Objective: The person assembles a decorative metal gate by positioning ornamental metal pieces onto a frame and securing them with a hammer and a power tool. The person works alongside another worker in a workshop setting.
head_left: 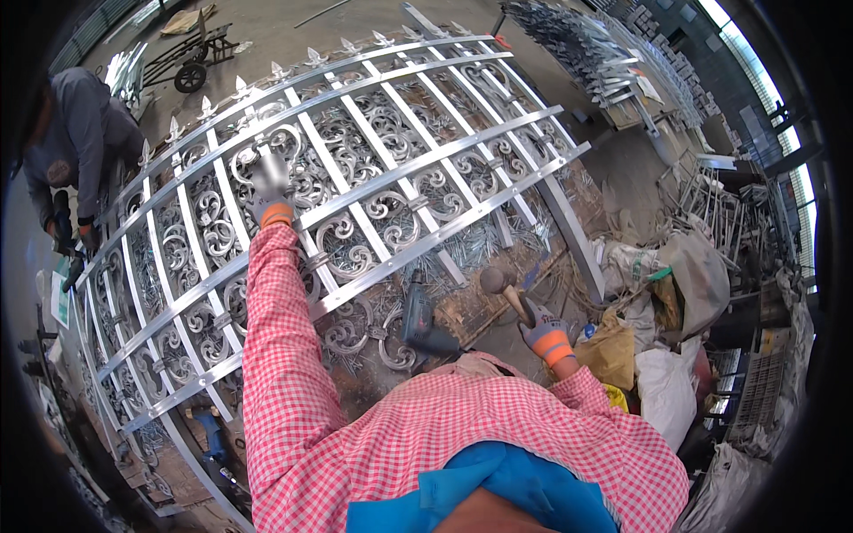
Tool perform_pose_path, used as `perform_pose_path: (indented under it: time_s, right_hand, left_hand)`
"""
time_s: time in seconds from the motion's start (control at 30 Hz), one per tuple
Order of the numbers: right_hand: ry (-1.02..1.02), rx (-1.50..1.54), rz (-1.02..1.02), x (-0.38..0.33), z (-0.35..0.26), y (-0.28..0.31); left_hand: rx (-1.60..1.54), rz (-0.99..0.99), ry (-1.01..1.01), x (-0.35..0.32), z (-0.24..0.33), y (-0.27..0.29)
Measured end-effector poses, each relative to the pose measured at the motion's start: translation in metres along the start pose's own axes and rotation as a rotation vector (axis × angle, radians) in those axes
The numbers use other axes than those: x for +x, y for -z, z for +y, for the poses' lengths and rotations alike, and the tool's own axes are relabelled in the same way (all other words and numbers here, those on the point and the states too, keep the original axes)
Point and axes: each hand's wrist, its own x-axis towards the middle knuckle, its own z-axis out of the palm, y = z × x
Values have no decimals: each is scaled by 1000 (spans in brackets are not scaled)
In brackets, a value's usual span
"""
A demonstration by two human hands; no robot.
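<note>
At the far left a co-worker (75, 133) in dark grey bends toward the near end of the metal fence panel (373, 188), gloved hands around a dark tool. Below the panel's left part, a blue power tool (211, 435) lies among loose pieces.

The silvery panel, with scrolls and spear-shaped tips (240, 85), spreads across the bench beneath and around the person's left hand (272, 197), reaching well past it on both sides. That hand, in a grey glove with an orange cuff, is over the upright bars near the middle; its fingers are blurred, so I cannot tell whether they are spread, pressed together or pinching something. The left arm stretches nearly straight forward across the lower rails, in a pink checked sleeve.

Right of this arm, a dark teal power drill (418, 315) lies just off the panel's near edge. Next comes the mallet (495, 280), its round head pointing up and left, apart from the panel's lower rail. The right hand (546, 335) wraps around its wooden handle, the arm bent and close to the body. Sacks (671, 391) lie farther right.
</note>
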Motion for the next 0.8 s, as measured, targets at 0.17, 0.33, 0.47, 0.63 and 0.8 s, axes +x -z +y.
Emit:
perform_pose_path:
  time_s: [0.17, 0.33, 0.47, 0.63, 0.8]
  right_hand:
    - [11, -124, -109, 12, 21, -16]
    - [211, -50, -8, 78, 30, -45]
    - [318, -134, 196, 132, 28, -63]
    - [585, -139, 69, 135, -34, -69]
    - [477, 169, -374, 69, -112, -110]
  left_hand:
    - [-312, 424, -184, -137, -15, 31]
    - [-355, 526, 12, -331, -92, 44]
    - [-179, 521, 139, -434, -133, 41]
    - [-286, 531, 363, -514, -104, 54]
    - [-396, 540, 353, -545, -57, 37]
